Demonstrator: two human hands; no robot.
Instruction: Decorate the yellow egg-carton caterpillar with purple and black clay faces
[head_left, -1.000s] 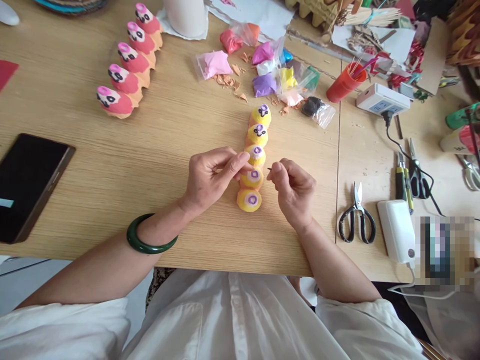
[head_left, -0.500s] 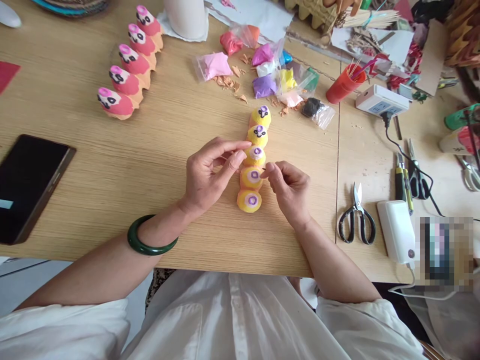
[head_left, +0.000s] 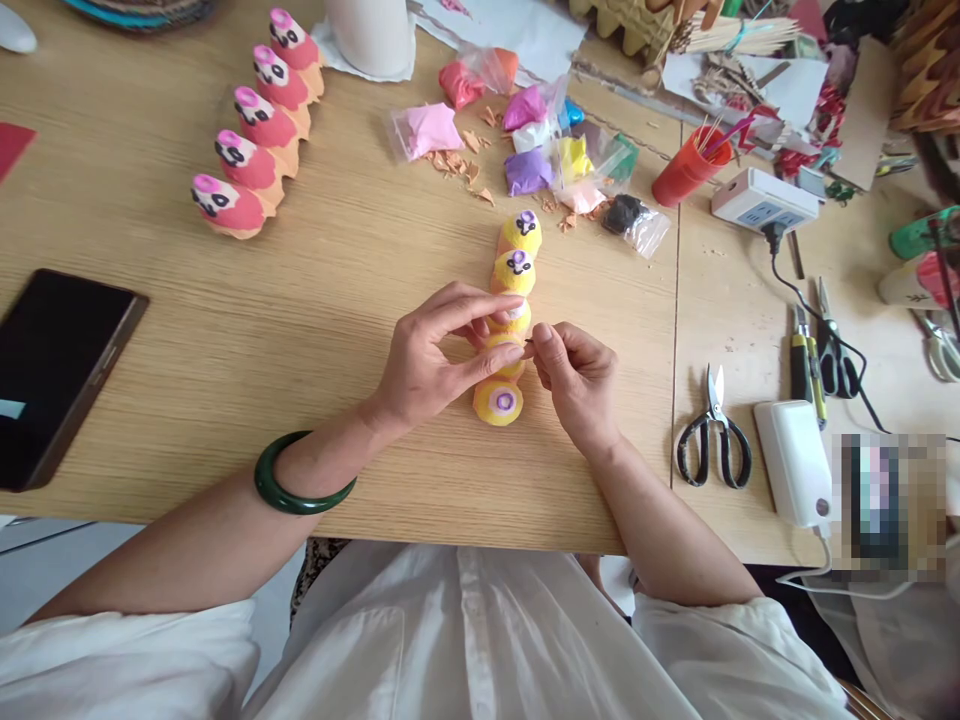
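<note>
A yellow egg-carton strip [head_left: 498,403] of several domes lies lengthwise on the table in front of me. The two far domes bear black eyes and a mouth under a purple ring; the nearest shows a pale patch with a purple ring. My left hand [head_left: 442,345] is over the middle domes from the left, thumb and fingers apart, partly hiding them; whether it touches them I cannot tell. Close by on the right, my right hand [head_left: 576,375] pinches a tiny dark piece [head_left: 529,342], perhaps black clay, at the fingertips.
A pink-red egg-carton strip [head_left: 244,165] with faces stands at upper left, above a phone [head_left: 64,375]. Bagged coloured clay [head_left: 529,172], including black clay [head_left: 624,214], lies beyond the yellow strip. Black-handled scissors [head_left: 714,430], a white power bank [head_left: 793,465] and a red cup [head_left: 691,165] are on the right.
My left hand has moved right and slightly down across the middle domes, its thumb and fingers wider apart. My right hand has barely moved and keeps its pinch on the dark piece.
</note>
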